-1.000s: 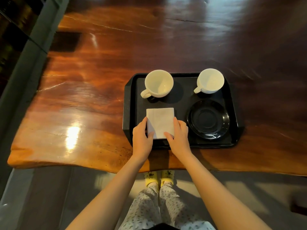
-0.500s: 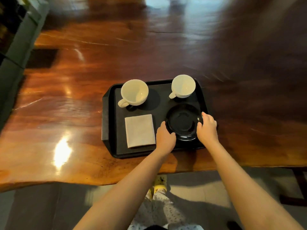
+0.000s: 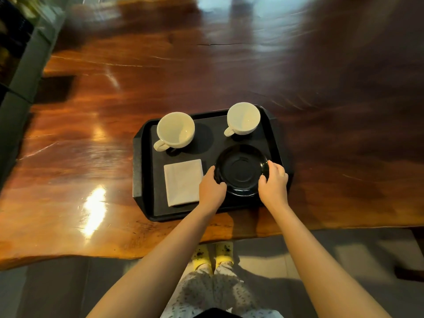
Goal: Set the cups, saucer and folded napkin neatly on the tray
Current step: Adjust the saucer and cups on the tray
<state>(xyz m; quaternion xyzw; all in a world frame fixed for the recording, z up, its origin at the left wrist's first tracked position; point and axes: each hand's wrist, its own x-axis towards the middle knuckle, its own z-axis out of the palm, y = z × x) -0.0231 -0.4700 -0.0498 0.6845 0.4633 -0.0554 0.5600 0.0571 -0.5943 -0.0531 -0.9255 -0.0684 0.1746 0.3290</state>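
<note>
A black tray (image 3: pixel 142 171) lies near the front edge of a glossy wooden table. Two white cups stand at its back: a larger cup (image 3: pixel 175 130) on the left and a smaller cup (image 3: pixel 243 118) on the right, both handles pointing front-left. A folded white napkin (image 3: pixel 183 182) lies flat at the tray's front left. At the front right sits a black saucer (image 3: pixel 241 169). My left hand (image 3: pixel 211 188) grips the saucer's left rim and my right hand (image 3: pixel 273 182) grips its right rim.
The reddish wooden table (image 3: pixel 160 76) stretches far behind and to both sides of the tray. Its wavy front edge runs just in front of the tray. A grey ledge (image 3: pixel 20 72) borders the table on the left. Tiled floor and my feet show below.
Both hands left the napkin and moved right onto the saucer, one at each side of its rim. The napkin stays flat on the tray. The camera view shifted.
</note>
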